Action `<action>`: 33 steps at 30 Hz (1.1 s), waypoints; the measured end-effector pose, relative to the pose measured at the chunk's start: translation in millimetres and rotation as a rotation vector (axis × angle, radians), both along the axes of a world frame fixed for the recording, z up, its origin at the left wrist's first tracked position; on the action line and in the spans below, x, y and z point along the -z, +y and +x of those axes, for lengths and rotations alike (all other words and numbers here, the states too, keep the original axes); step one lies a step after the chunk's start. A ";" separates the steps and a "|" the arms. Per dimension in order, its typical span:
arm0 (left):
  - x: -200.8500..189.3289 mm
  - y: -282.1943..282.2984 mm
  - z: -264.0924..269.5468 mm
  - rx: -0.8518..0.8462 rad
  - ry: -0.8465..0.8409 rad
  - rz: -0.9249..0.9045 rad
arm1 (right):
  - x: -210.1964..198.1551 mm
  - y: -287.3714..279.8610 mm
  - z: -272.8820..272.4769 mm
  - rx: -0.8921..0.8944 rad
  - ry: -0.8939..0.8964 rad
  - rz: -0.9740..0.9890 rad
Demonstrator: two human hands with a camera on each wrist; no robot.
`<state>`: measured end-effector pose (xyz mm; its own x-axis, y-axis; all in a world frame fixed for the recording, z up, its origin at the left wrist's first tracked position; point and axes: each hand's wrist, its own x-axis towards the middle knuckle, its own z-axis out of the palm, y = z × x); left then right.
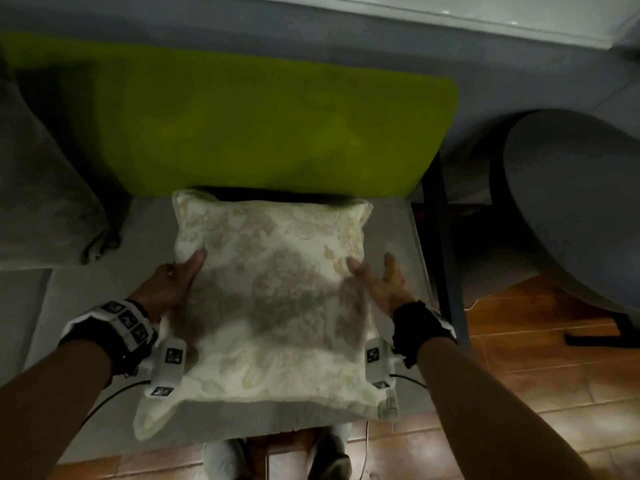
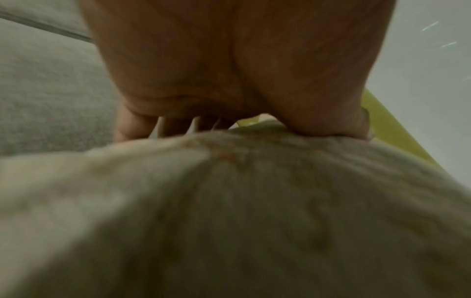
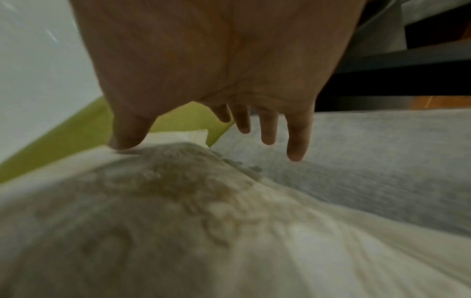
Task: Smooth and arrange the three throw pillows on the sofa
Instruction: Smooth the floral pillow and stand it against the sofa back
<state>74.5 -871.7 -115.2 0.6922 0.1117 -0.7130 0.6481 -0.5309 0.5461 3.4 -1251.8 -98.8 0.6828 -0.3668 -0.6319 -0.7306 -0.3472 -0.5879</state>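
Note:
A cream floral pillow (image 1: 273, 306) lies flat on the grey sofa seat (image 1: 401, 230), in front of a lime-green cushion (image 1: 259, 126) that leans on the backrest. My left hand (image 1: 173, 282) grips the pillow's left edge: the thumb (image 2: 328, 121) presses on top and the fingers (image 2: 132, 127) curl down past the edge of the pillow (image 2: 229, 211). My right hand (image 1: 381, 282) is at the right edge. Its thumb (image 3: 127, 133) touches the pillow (image 3: 165, 211), and its straight, spread fingers (image 3: 295, 141) hover over the seat. A grey pillow (image 1: 41, 202) stands at the left.
A round grey chair or table (image 1: 571, 202) stands to the right of the sofa, past a dark metal frame (image 1: 446, 254). Brown tiled floor (image 1: 519, 382) lies below the seat's front edge. My legs show at the bottom of the head view.

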 end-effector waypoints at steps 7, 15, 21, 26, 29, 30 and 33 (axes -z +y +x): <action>-29.3 -42.6 -11.6 0.025 -0.066 0.048 | 23.4 -8.0 -21.5 0.064 0.140 0.404; -99.4 -120.2 19.6 0.197 -0.265 -0.343 | -29.1 -109.0 14.8 0.145 -0.072 0.240; -124.9 -168.0 59.0 0.213 -0.650 -0.311 | -65.4 -163.7 62.0 0.194 -0.389 0.339; -101.5 -166.4 86.8 0.241 -0.746 -0.312 | -73.5 -164.5 85.0 0.059 -0.589 0.311; -81.6 -157.4 94.1 0.235 -0.707 -0.298 | -59.3 -164.6 94.2 -0.001 -0.593 0.294; -76.8 -156.8 95.8 0.226 -0.701 -0.282 | -54.2 -164.7 96.2 -0.031 -0.581 0.275; -64.2 -158.7 96.7 0.202 -0.672 -0.213 | -41.9 -163.9 101.3 -0.068 -0.559 0.258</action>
